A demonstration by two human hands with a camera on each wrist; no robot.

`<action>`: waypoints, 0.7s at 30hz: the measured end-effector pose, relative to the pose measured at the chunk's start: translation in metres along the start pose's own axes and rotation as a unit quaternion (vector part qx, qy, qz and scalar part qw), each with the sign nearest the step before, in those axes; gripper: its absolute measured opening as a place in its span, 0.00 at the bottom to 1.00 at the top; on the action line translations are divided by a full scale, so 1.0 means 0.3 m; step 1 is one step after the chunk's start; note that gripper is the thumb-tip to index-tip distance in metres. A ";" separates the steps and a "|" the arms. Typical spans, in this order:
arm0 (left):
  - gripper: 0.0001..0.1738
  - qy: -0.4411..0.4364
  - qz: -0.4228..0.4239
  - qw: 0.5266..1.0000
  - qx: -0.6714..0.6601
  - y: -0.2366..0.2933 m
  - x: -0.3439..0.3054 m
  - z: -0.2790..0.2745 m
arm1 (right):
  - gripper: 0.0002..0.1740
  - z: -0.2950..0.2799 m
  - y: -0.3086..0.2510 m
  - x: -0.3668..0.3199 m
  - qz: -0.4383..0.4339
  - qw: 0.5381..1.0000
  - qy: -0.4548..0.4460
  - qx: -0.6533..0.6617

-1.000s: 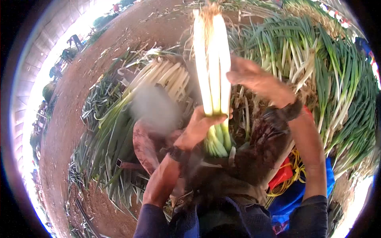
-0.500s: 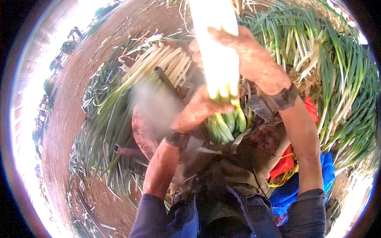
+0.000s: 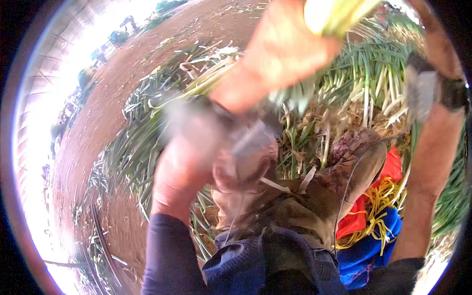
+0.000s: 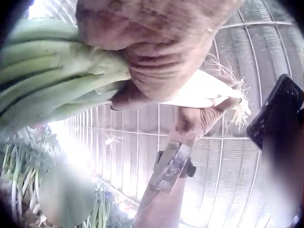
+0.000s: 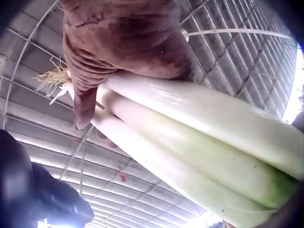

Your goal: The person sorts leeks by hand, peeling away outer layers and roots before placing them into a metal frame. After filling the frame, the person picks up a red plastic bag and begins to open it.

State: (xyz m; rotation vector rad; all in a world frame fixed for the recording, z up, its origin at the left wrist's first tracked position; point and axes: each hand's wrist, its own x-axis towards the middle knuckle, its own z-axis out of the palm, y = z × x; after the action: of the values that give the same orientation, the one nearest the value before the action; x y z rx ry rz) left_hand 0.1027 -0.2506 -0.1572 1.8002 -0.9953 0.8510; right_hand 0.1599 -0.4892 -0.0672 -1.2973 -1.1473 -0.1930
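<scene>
My left hand (image 3: 290,54) is raised at the top of the head view, gripping a bundle of large green onions (image 3: 339,19). In the left wrist view that hand (image 4: 152,47) wraps round the bundle where the green leaves (image 4: 52,71) meet the white stalks (image 4: 202,90). At the root end, my right hand (image 5: 128,42) holds the thick white stalks (image 5: 180,128), its fingers curled round them. Thin tan roots (image 5: 52,78) stick out beyond it. In the head view only the right forearm (image 3: 432,152) shows; its hand lies past the frame's edge.
More green onions (image 3: 142,132) lie piled at left, and others (image 3: 366,73) at right. A red bag (image 3: 353,216), yellow string (image 3: 383,201) and blue cloth (image 3: 364,255) sit beside my right leg (image 3: 349,167). Brown soil (image 3: 123,78) stretches away at left.
The bundle has gone from upright before me to up and right, tilted over. Both hands have risen with it. The right hand has come from beside the stalks onto their root end.
</scene>
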 end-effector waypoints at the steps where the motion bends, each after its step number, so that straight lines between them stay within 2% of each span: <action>1: 0.12 0.002 -0.002 1.000 0.009 0.062 0.059 -0.061 | 0.33 -0.034 -0.037 0.032 -0.019 1.000 0.018 -0.014; 4: 0.12 -0.091 -0.051 0.994 -0.030 0.222 0.170 -0.260 | 0.33 -0.077 -0.066 0.124 -0.046 0.998 0.038 -0.030; 6: 0.12 -0.081 -0.061 0.990 0.098 0.295 0.170 -0.405 | 0.33 -0.078 -0.029 0.172 -0.044 0.998 0.038 -0.030; 8: 0.12 -0.070 -0.106 0.961 0.246 0.339 0.154 -0.586 | 0.34 -0.094 0.027 0.200 -0.032 0.999 0.028 -0.022; 10: 0.13 -0.056 -0.171 0.891 0.416 0.371 0.108 -0.796 | 0.34 -0.076 0.147 0.208 0.009 1.000 0.003 -0.011; 13: 0.16 -0.045 -0.263 0.752 0.603 0.409 0.007 -1.149 | 0.34 0.024 0.406 0.187 0.095 0.994 -0.055 0.008; 15: 0.18 0.019 -0.323 0.678 0.660 0.451 -0.121 -1.191 | 0.35 0.094 0.579 0.141 0.160 0.981 -0.105 0.017; 16: 0.17 -0.005 -0.350 0.643 0.681 0.449 -0.181 -1.265 | 0.35 0.123 0.672 0.100 0.192 0.972 -0.132 0.022; 17: 0.14 0.036 -0.385 0.654 0.650 0.440 -0.251 -1.215 | 0.35 0.151 0.756 0.057 0.225 0.961 -0.156 0.026; 18: 0.14 0.058 -0.395 0.569 0.719 0.393 -0.327 -1.221 | 0.35 0.177 0.831 0.010 0.255 0.950 -0.178 0.031; 19: 0.25 0.010 -0.396 0.497 0.772 0.369 -0.390 -1.238 | 0.35 0.208 0.898 -0.047 0.283 0.938 -0.193 0.046; 20: 0.24 -0.008 -0.401 0.476 0.783 0.336 -0.445 -1.206 | 0.37 0.214 0.940 -0.097 0.283 0.933 -0.223 -0.011; 21: 0.23 -0.018 -0.403 0.497 0.769 0.279 -0.529 -1.157 | 0.38 0.229 0.985 -0.157 0.282 0.923 -0.252 -0.068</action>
State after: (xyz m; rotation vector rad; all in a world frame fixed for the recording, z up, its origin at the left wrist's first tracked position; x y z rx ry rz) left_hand -0.0912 0.0876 -0.1319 3.1560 1.2675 1.0470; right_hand 0.3014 -0.3551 -0.3046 -1.8103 -1.1374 0.5246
